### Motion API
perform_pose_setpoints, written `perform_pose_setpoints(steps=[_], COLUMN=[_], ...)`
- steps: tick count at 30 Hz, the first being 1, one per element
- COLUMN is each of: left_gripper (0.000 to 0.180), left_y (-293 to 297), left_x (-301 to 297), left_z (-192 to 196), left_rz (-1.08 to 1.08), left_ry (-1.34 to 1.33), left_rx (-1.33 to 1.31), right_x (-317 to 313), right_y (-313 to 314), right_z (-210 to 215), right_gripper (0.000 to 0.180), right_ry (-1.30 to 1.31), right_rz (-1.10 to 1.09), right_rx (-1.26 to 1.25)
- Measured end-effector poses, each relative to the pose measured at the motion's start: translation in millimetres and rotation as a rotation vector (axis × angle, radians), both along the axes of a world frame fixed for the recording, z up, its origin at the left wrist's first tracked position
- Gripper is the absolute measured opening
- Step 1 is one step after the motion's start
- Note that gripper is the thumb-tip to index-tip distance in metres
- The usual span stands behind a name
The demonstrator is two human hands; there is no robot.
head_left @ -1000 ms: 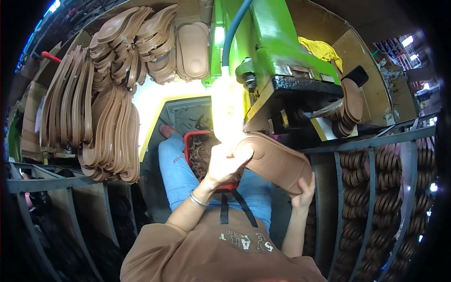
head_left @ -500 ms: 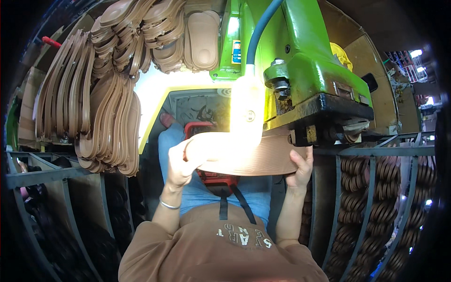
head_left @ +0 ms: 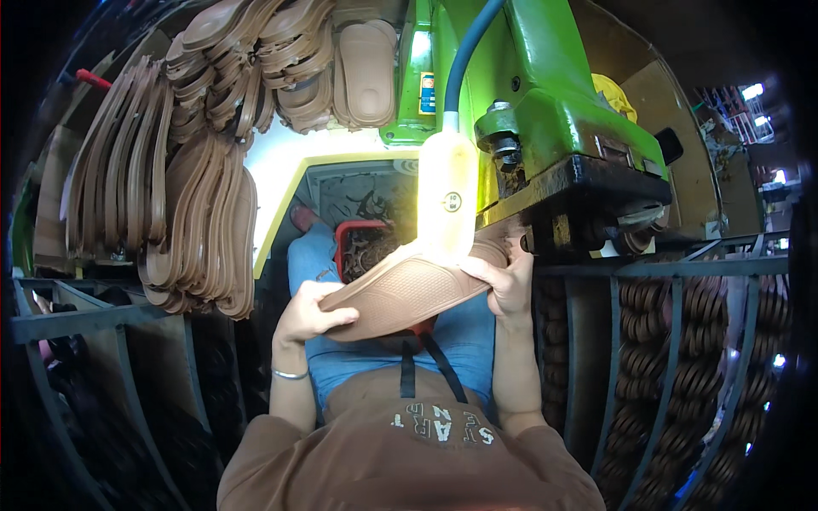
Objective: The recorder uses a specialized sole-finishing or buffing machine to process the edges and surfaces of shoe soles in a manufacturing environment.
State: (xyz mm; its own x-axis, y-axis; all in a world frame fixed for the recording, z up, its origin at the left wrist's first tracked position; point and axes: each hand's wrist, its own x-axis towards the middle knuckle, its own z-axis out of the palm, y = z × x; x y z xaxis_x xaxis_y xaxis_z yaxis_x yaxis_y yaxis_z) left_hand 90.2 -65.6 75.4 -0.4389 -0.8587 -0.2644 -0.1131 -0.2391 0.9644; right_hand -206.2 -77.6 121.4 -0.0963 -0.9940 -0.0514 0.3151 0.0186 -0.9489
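Note:
Between my two hands is a tan shoe sole [head_left: 409, 298], tilted so that its textured face shows. My left hand [head_left: 308, 315] grips its left end, thumb on the face. At the right end my right hand [head_left: 504, 277] pinches the sole, fingers behind it. A bright yellow-white lamp [head_left: 447, 196] hangs just above the sole and hides part of its far edge. Close beyond my right hand is the dark lower head [head_left: 579, 204] of a green machine [head_left: 562, 111].
Stacks of brown soles [head_left: 200, 221] stand at the left on a lit white worktop [head_left: 277, 162] with a yellow edge. A red container [head_left: 351, 228] with scraps sits beyond my knees. Metal racks [head_left: 673, 272] with more soles line the right. A cardboard box [head_left: 682, 128] stands behind the machine.
The sole has moved away from the machine head, leftward and nearer my body, and has turned to show its textured face. Both hands moved with it, still holding its ends.

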Motion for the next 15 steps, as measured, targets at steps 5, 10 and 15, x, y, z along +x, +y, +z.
perform_pose_setpoints(steps=[5,10,15], left_gripper=[0.027,0.023,0.025], left_y=[-39.1,-72.0,-70.6], left_x=[-45.4,-77.1,-49.1], left_z=[47.6,61.8,59.7], left_rz=[-0.138,-0.253,-0.193], left_ry=[-0.188,-0.084,-0.139], left_rx=[-0.375,-0.645,-0.466], right_x=[-46.2,-57.7,-42.3], right_y=[26.6,34.9,35.9], right_z=[-33.4,-24.6,-25.4], right_gripper=[0.034,0.032,0.030], right_ry=[0.061,-0.028,0.006], right_rz=[-0.215,-0.425,-0.309], right_rx=[-0.034,-0.090,-0.035])
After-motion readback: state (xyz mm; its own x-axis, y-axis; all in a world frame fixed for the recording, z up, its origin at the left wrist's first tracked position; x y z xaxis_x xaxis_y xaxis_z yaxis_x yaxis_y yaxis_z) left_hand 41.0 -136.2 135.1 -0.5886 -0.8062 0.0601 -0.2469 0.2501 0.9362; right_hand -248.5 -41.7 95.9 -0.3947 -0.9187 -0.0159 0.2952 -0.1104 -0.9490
